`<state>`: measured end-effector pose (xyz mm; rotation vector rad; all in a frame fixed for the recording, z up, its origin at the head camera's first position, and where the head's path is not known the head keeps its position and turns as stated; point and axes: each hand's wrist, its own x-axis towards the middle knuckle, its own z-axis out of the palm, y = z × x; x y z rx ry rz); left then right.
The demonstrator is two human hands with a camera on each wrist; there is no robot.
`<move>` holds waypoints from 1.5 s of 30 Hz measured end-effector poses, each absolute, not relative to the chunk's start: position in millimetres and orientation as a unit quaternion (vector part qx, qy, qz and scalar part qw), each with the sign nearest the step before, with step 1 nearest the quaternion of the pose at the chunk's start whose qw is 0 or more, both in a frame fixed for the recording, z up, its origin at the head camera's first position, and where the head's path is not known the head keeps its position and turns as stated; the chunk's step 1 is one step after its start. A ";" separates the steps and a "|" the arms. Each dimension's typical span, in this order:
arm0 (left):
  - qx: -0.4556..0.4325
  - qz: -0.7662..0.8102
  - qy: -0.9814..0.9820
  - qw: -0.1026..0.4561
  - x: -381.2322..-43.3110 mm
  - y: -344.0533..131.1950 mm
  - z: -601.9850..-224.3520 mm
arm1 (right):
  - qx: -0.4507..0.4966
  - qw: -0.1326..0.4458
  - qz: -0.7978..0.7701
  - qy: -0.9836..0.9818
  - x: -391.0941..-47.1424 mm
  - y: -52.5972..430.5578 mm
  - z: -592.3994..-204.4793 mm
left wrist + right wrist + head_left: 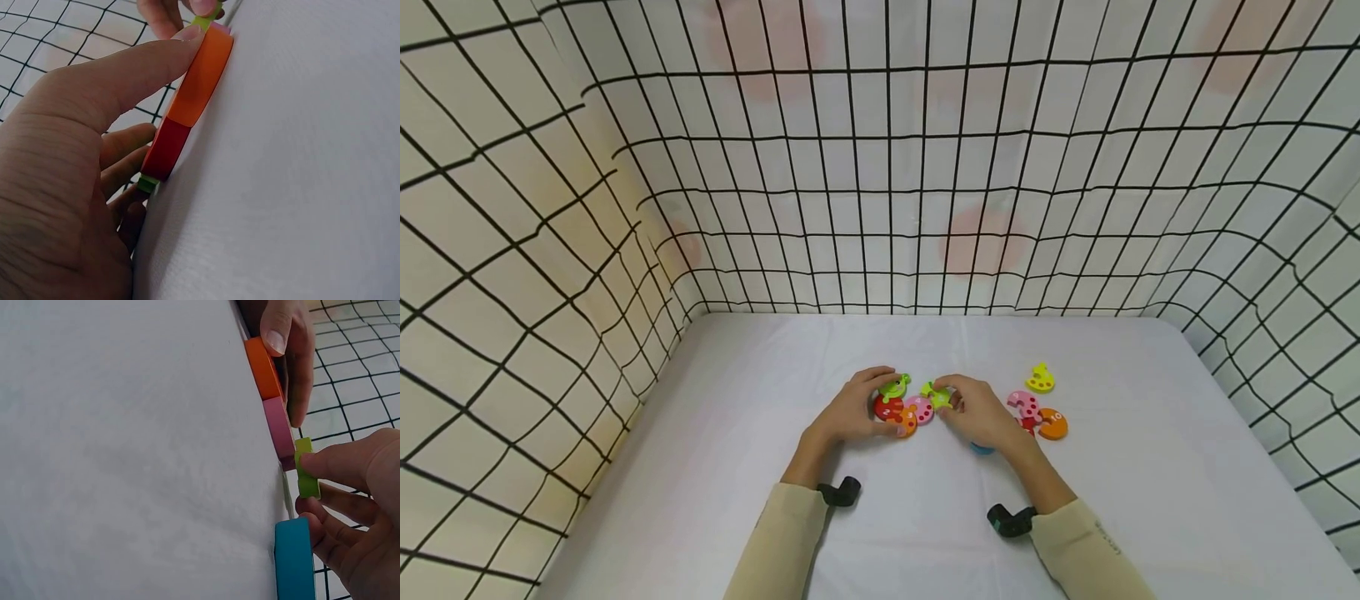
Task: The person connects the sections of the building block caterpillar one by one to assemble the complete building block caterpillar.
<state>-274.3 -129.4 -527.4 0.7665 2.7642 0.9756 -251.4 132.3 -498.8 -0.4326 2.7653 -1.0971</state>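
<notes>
My left hand (pixel 852 410) curves round a joined cluster of flat puzzle pieces on the white table. Its thumb presses the orange piece (pixel 203 78), while the fingers reach round the far side by the green piece with a head (pixel 895 388). Between them sit a red piece (pixel 887 407) and a pink spotted piece (pixel 922 409). My right hand (pixel 983 412) pinches a lime-green puzzle piece (pixel 307 478) between thumb and fingers, tilted up beside the pink piece's edge. Below the right hand lies a blue piece (pixel 294 559), mostly hidden by that hand in the head view.
Right of my right hand lie a yellow piece (pixel 1041 380), a pink piece (pixel 1022 403), an orange piece marked 10 (pixel 1054 423) and a partly hidden red piece (pixel 1027 425). A black wire grid (pixel 887 192) encloses the table (pixel 1150 467) at the back and sides.
</notes>
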 end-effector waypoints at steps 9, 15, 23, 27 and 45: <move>0.255 0.320 0.911 0.054 -275.1 -127.0 -527.5 | -0.150 0.069 -0.343 0.924 -252.4 133.2 -497.0; 0.259 0.323 0.909 0.053 -275.7 -125.1 -527.7 | -0.147 0.073 -0.324 0.932 -254.1 133.3 -502.1; 0.265 0.315 0.910 0.046 -273.9 -122.8 -528.1 | -0.153 0.070 -0.329 0.929 -254.2 136.1 -503.0; 0.253 0.317 0.913 0.040 -273.4 -121.9 -529.2 | -0.156 0.070 -0.344 0.923 -253.3 141.4 -500.3; 0.198 0.334 0.921 0.035 -272.2 -122.9 -530.8 | -0.148 0.020 -0.354 0.923 -236.1 188.9 -495.5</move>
